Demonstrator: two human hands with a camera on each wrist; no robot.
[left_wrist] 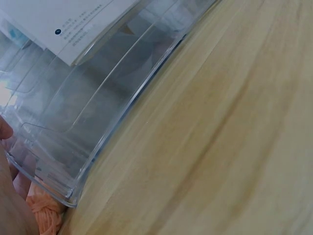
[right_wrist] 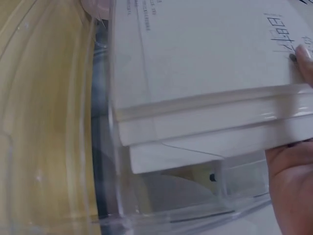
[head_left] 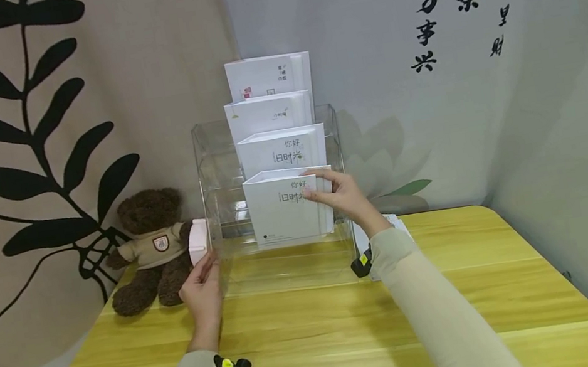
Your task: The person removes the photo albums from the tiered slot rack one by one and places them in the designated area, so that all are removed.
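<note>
- The near stack of white, rectangular printed booklets stands at the front of the clear plastic tiered rack, its printed face toward the person; its long axis runs left to right.
- The right hand grips this stack at its right end, thumb on the printed face and fingers over the top and far side, so it is the nearer hand.
- The left hand is well apart from the right one, lower and farther left, its thumb and fingers about the rack's left side wall; from there the stack lies to the right and higher.
- Whether the stack's lower edge sits fully in its slot, I cannot tell.
- Three more groups of white booklets rise in steps on the far side.
- Left of the rack, a brown plush bear sits on the yellow wood-grain table, a pale pink box just beside it.
</note>
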